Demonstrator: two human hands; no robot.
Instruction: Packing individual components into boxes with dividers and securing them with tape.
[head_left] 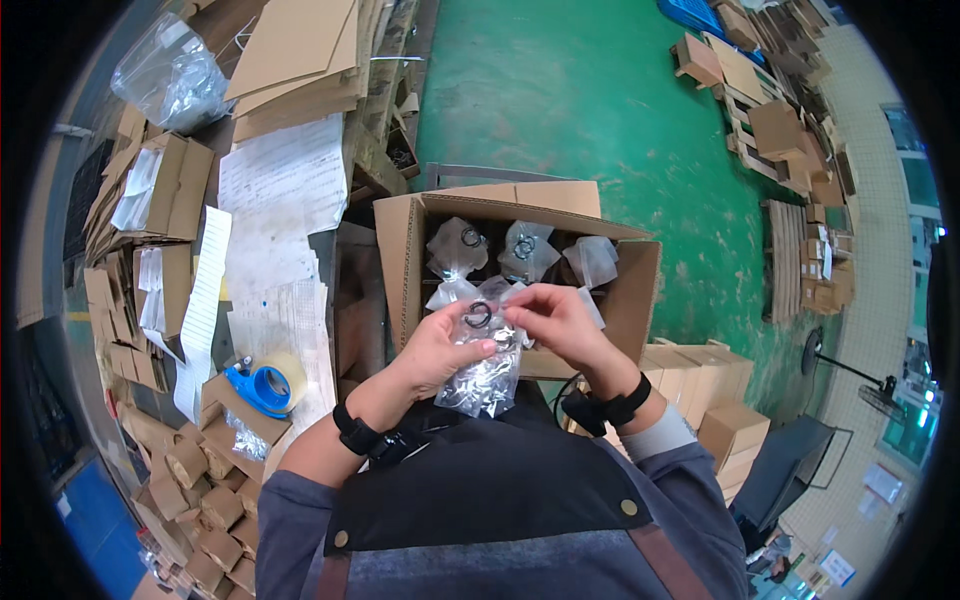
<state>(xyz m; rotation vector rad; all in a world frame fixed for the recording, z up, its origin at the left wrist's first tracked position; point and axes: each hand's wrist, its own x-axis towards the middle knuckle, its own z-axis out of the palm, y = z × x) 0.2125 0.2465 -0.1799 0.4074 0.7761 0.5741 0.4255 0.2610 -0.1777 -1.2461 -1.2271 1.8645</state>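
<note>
A clear plastic bag [485, 385] of shiny small metal parts hangs in front of my apron, with a black ring [479, 326] showing near its top. My left hand [435, 350] grips the bag's left side, thumb laid across the front. At the upper right edge of the bag, my right hand [562, 322] has its thumb and fingers pinched together, seemingly on the plastic. Just beyond both hands stands an open cardboard carton [398, 255]. Several similar bags [527, 262] sit inside it, some with black rings visible. The bag's lower contents are blurred by glare.
Paper sheets [283, 175] and a blue tape dispenser [262, 388] lie on the bench to my left. Small cardboard boxes [222, 508] are heaped at lower left. More cartons [735, 430] stand to my right, near a fan [880, 395]. Green floor [540, 100] extends beyond the carton.
</note>
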